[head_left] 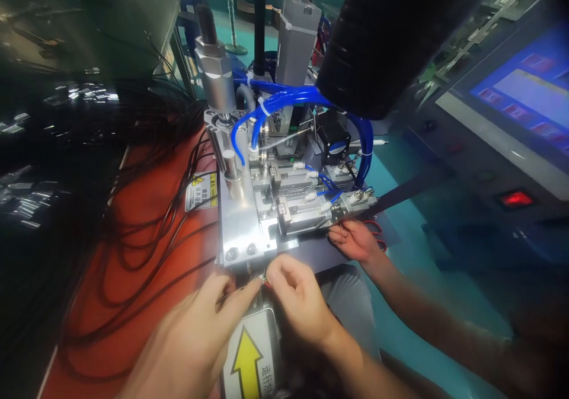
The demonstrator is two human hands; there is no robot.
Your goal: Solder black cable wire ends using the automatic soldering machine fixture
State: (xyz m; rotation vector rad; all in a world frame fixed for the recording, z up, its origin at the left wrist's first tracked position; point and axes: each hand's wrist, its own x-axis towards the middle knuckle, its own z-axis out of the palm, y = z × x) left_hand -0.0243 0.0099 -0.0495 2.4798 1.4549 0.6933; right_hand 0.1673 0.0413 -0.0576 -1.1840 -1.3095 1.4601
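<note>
Here, in the head view, the metal block's [240, 227] near edge lies just beyond both hands, leaving narrow room above the arrow label [246, 354]. The left hand [202, 313] and right hand [296, 292] face each other, fingertips pinched around thin wires [265, 280] between them. Right of them, a co-worker's hand [353, 240] reaches in.

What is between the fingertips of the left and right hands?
Thin wires, some red, bridge the small gap between left hand and right hand in the head view.
</note>
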